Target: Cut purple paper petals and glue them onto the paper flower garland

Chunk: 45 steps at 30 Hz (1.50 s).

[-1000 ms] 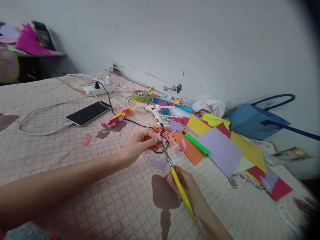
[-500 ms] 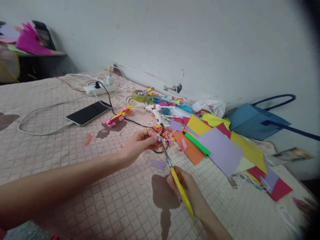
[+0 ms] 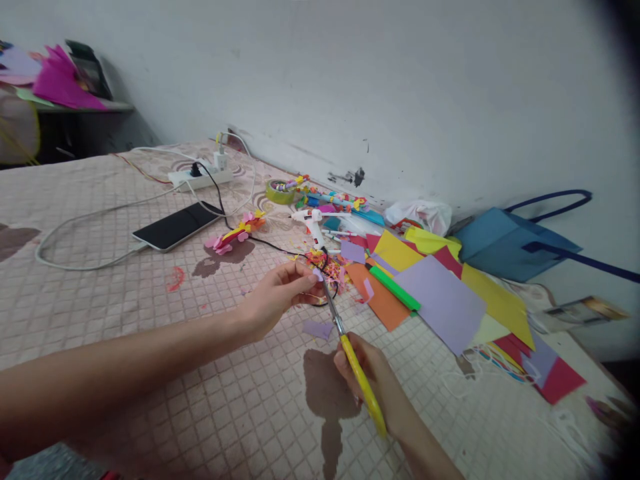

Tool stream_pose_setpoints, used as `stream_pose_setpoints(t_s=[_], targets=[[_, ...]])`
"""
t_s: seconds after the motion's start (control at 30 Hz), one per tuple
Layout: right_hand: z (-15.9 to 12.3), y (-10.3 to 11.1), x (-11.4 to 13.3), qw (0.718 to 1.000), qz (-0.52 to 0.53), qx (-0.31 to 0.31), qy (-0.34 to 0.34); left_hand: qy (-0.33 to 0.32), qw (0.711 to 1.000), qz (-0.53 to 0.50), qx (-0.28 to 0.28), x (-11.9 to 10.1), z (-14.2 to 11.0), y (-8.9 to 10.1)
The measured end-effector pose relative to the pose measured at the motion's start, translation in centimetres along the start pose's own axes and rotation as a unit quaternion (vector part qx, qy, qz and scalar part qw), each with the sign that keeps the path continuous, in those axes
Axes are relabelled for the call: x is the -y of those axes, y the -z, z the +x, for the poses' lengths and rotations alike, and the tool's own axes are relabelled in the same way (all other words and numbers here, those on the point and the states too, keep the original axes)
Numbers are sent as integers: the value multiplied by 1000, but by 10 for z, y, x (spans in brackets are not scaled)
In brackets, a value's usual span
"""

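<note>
My left hand (image 3: 280, 293) pinches a small piece of lilac paper (image 3: 318, 274) between thumb and fingers. In my right hand (image 3: 373, 373) is a pair of scissors (image 3: 357, 367) with yellow handles, its fingers wrapped round them. The blades point away from me and their tips meet the lilac piece; they look nearly closed. Just beneath the blades, a lilac paper scrap (image 3: 319, 329) lies on the patterned cloth (image 3: 240, 400). Behind my left hand is a heap of tiny coloured paper clippings (image 3: 333, 270).
A white glue gun (image 3: 314, 227) stands beyond the clippings, its black cord running to a power strip (image 3: 200, 177). Left lie a phone (image 3: 177, 227) and a paper-flower stick (image 3: 235, 233). Right are coloured sheets (image 3: 440, 300), a green marker (image 3: 395, 288) and a blue bag (image 3: 515, 243).
Both hands stay in almost the same place. The scissors' handles have shifted very slightly, and the lilac piece stays at the blade tips.
</note>
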State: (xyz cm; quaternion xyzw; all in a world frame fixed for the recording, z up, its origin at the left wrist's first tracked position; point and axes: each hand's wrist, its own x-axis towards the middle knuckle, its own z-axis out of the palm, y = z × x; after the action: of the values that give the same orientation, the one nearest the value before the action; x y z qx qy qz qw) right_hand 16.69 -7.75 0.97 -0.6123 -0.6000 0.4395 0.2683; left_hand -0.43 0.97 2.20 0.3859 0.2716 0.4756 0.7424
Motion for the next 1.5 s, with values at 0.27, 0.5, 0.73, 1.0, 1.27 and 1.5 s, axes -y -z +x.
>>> stream_pose_setpoints(t_s=[0.27,0.5,0.73,1.0,1.27,1.5], targets=[[-2,0,2,1000,3,-8,-2,-5,1000,2,-1,1,0,1],[-2,0,6,1000,8,-14,-11,-20,999,46,19,0,3,4],[-2,1,5,1000,-1,-13,-7,-29,997,72,26,-4,4,4],[-1,6,-2,997,-55,-28,35,-25,994,106,30,-6,4,4],[-1,4,-2,999,-18,-28,24,-26,992,112,40,-6,5,6],[-1,4,1,1000,-1,-15,21,-28,992,116,39,-6,6,6]])
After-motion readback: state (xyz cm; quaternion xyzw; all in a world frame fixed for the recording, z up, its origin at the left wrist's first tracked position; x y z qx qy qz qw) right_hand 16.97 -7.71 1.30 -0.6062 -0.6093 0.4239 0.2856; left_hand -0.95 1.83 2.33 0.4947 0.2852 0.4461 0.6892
